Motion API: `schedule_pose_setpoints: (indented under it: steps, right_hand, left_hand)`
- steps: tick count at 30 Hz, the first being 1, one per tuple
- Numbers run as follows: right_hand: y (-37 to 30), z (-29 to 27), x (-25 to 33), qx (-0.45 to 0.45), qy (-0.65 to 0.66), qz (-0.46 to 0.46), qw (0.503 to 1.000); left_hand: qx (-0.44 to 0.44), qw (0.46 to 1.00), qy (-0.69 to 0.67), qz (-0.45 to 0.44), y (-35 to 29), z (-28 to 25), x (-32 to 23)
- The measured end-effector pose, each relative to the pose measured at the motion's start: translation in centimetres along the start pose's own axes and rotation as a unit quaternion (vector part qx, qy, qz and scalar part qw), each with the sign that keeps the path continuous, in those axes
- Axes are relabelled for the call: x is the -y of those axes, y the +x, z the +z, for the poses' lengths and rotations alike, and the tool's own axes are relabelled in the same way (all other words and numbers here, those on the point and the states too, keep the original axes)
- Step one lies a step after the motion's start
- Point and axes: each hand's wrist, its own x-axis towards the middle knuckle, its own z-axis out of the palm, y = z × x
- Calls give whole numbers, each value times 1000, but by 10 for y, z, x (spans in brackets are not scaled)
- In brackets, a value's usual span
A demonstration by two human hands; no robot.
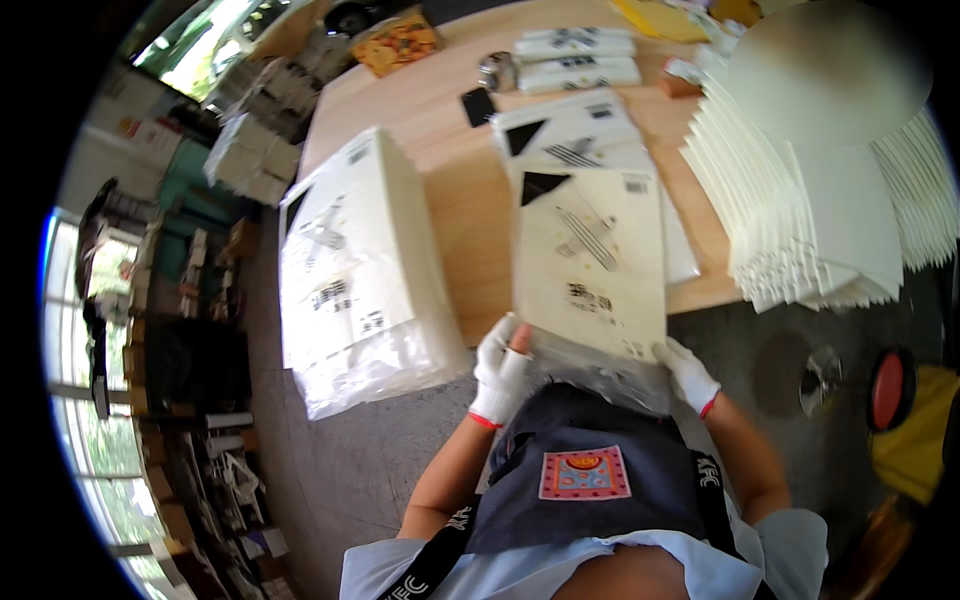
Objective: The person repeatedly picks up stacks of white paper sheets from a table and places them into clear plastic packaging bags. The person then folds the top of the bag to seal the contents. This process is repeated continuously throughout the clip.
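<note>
A cream paper pad in a clear plastic bag (590, 262), printed with crossed pencils and a black corner, is tilted up at the table's near edge. My left hand (500, 372), in a white glove with a red cuff and a bare thumb, is closed on its lower left corner. Gripping the lower right edge is my right hand (690, 378), gloved the same way, its fingertips partly hidden. The bag's loose end hangs crumpled between both hands, by my dark apron (510, 460). Behind the pad lie flat printed plastic bags (625, 130).
A tall stack of bagged pads (360, 260) stands at left, its plastic overhanging the table (465, 200). Fanned cream pads (835, 230) fill the right side, partly covered by a blurred pale disc (830, 70). Farther back lie folded bag bundles (577, 75), a black phone-like rectangle (478, 107) and a tape roll (496, 72).
</note>
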Motion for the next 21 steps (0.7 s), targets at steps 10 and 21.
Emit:
schedule_pose_setpoints:
  steps: [10,21]
  right_hand:
    - [121,227,162,216,137,-9,967]
    - [112,283,174,177,-65,-46,981]
  left_hand:
    - [-336,870,19,360,-32,-177,-89]
    - [-499,863,4,78,-48,-264,161]
